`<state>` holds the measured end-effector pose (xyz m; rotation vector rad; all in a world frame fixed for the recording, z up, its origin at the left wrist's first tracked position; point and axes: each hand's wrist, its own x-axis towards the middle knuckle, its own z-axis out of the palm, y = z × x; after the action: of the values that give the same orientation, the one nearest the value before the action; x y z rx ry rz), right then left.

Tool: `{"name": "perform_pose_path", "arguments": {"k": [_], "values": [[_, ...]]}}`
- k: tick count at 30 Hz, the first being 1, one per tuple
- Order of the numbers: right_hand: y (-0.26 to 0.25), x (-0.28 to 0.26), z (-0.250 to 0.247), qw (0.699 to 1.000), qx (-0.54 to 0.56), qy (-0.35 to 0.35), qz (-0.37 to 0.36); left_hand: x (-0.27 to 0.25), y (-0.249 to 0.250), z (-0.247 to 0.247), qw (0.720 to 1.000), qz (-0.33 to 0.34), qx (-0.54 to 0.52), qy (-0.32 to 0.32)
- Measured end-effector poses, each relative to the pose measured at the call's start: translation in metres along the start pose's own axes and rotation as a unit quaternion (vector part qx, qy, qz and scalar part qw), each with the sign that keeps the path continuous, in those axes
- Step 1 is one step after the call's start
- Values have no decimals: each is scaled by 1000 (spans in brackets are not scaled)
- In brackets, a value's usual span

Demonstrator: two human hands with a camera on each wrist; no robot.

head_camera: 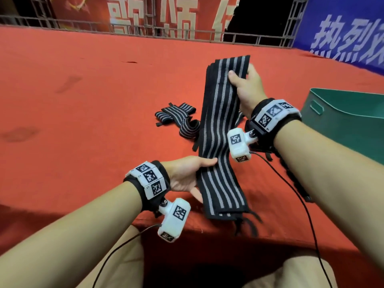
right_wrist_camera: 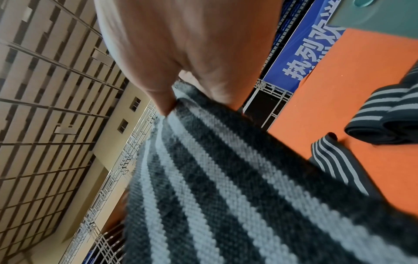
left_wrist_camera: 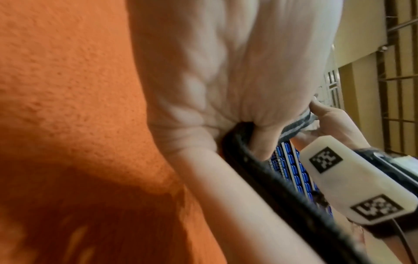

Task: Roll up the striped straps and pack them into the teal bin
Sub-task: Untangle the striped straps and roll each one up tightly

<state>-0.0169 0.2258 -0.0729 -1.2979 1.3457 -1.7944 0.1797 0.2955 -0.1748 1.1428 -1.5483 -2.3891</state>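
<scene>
A long black strap with grey stripes [head_camera: 218, 125] stretches taut in the air between my two hands above the red table. My right hand [head_camera: 245, 84] pinches its far upper end, thumb on top; the right wrist view fills with the striped strap [right_wrist_camera: 226, 187] under my thumb. My left hand [head_camera: 193, 175] grips the strap's left edge lower down, thumb across the top, and the near end hangs past the table edge. In the left wrist view my left hand [left_wrist_camera: 226, 80] closes on the strap's dark edge [left_wrist_camera: 260, 169]. The teal bin [head_camera: 349, 125] stands at right.
Other striped straps [head_camera: 178, 117] lie loosely coiled on the red cloth [head_camera: 83, 100] behind the stretched one, also seen as striped straps [right_wrist_camera: 384, 116] in the right wrist view. A metal railing [head_camera: 249, 38] and banners run along the far edge. Cables hang from both wrist cameras.
</scene>
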Motion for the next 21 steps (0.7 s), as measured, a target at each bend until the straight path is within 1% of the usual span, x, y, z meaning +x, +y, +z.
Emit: {"name": "perform_pose_path", "arguments": {"k": [4, 5, 7, 9, 11, 13, 14, 15, 17, 18, 19, 20, 21], "values": [[9, -6, 7, 999, 16, -21, 18, 4, -10, -11, 1000, -20, 7, 5], [11, -6, 9, 999, 16, -29, 26, 5, -14, -14, 999, -26, 26, 11], [14, -8, 14, 998, 16, -47, 48, 8, -20, -20, 993, -21, 109, 33], [19, -12, 19, 996, 12, -66, 66, 9, -20, -29, 982, 27, 169, 77], [23, -18, 24, 994, 4, -80, 79, 8, -13, -39, 974, 108, 144, 140], [26, -24, 30, 992, 2, -92, 88, 6, -4, -51, 953, 193, 96, 213], [27, -27, 33, 991, 4, -99, 93, 5, 1, -55, 943, 233, 72, 226], [29, -29, 34, 989, 10, -108, 97, 3, 7, -57, 936, 268, 47, 222], [30, -36, 37, 984, 20, -139, 106, -3, 25, -58, 932, 309, -9, 187], [31, -39, 39, 981, 24, -155, 116, -6, 37, -60, 931, 318, -36, 178], [32, -41, 40, 976, 29, -171, 128, -11, 49, -61, 928, 321, -60, 180], [33, -45, 42, 972, 33, -185, 138, -13, 60, -64, 921, 326, -78, 200], [36, -48, 44, 970, 36, -191, 145, -12, 69, -68, 909, 334, -88, 235]]}}
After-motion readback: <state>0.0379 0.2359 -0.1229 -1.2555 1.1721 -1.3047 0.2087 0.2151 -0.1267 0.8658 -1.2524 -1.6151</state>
